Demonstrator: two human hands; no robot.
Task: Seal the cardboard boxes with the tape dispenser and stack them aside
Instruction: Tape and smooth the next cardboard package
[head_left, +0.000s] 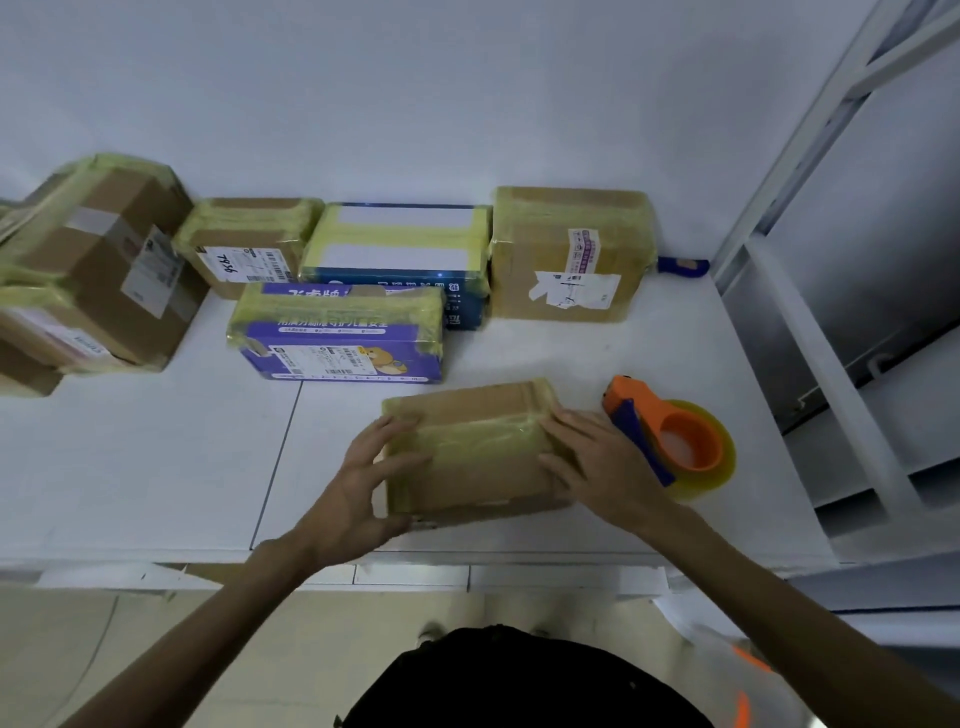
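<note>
- A person steadies a tape-wrapped cardboard box (467, 457) near the front edge of the white tabletop (156, 467), right of centre
- The left hand (363, 483) grasps the box's left end, fingers curled over its top – the right hand (597, 462) lies on the right end with fingers fairly straight, pressing rather than clasping
- An orange-and-blue tape dispenser (670, 441) loaded with yellowish tape rests on the tabletop just beside the right hand, toward the right edge
- Along the rear edge stand taped parcels: a purple carton (337, 338), a blue carton (400, 249) behind it, a brown box (569, 254) at the right and a stack of brown boxes (98, 265) at the left edge
</note>
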